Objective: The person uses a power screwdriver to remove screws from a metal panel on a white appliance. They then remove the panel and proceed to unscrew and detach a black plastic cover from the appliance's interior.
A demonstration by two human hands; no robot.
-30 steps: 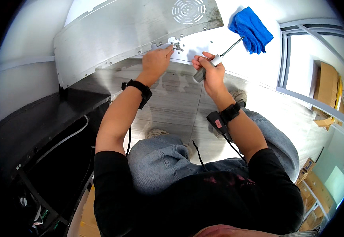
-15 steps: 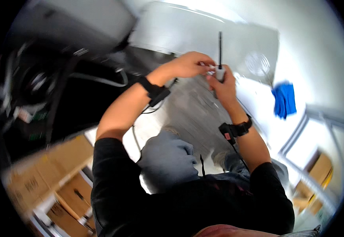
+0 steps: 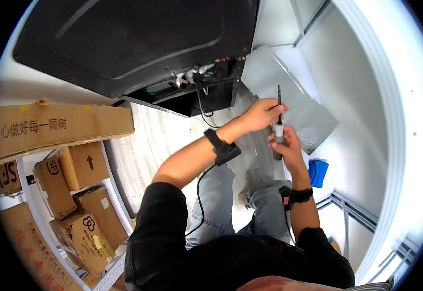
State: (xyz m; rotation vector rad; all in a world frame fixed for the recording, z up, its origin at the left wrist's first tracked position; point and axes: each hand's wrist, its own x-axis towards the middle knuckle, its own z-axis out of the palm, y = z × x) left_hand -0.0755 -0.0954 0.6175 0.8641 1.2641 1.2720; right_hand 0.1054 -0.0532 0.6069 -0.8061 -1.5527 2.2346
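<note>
My right hand [image 3: 290, 145] is wrapped round the grey and white handle of a screwdriver [image 3: 280, 130], whose long dark shaft points up and away from me. The fingers of my left hand [image 3: 264, 115] are closed on that shaft, a little above the handle. The tip stands free beyond them. Just past my hands a flat grey metal panel [image 3: 298, 104] with a round vented patch leans by the white wall. To the left stands a large black appliance [image 3: 148, 39], its lower section uncovered, with wires and connectors [image 3: 192, 75] showing inside.
A blue cloth or glove [image 3: 318, 173] lies to the right, near a grey metal frame [image 3: 352, 208]. At the left, a long cardboard box [image 3: 61, 128] rests above a white rack [image 3: 116, 203] holding several cartons. A black cable [image 3: 201, 194] hangs from my left wrist.
The view has swung, bringing the black appliance and cartons more fully into sight. My left hand has shifted from beside the screwdriver's handle top onto its shaft. My right hand keeps its grip.
</note>
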